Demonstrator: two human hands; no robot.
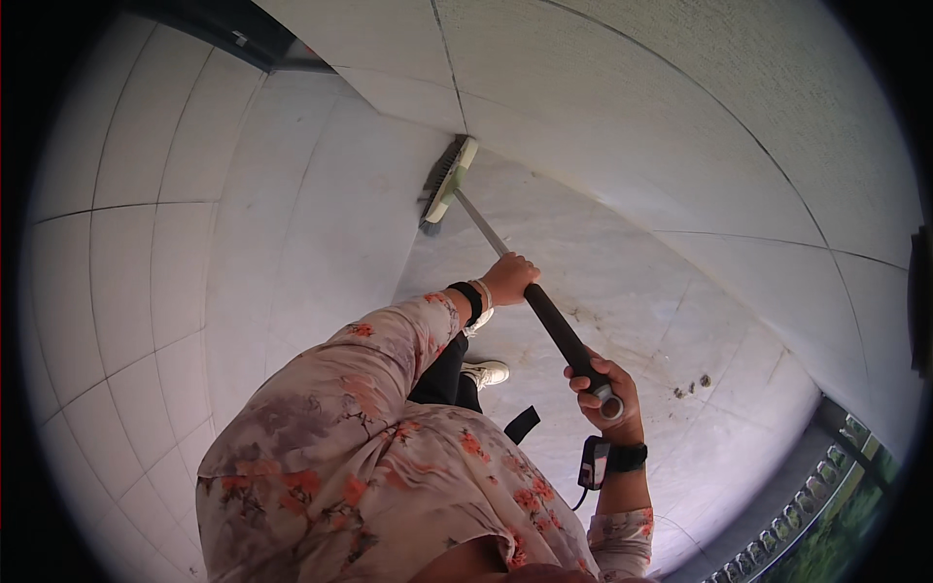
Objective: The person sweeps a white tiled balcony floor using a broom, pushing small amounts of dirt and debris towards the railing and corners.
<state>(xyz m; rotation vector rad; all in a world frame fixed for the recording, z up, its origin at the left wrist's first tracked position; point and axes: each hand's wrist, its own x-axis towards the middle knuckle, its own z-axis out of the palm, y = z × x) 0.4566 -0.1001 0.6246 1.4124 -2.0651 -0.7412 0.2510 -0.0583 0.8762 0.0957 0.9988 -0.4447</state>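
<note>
I hold a long-handled broom with both hands. Its pale green head with dark bristles rests on the white marble floor where the floor meets the tiled wall. My left hand grips the handle partway down, where the metal shaft meets the black grip. My right hand wraps the black grip at its top end. A dark band sits on each wrist, and a small black device hangs from my right wrist. My flowered sleeve fills the lower middle.
White tiled wall curves along the left, a rough pale wall runs across the top right. A few dark bits of debris lie on the floor. My white shoe stands below the handle. A railing shows at lower right.
</note>
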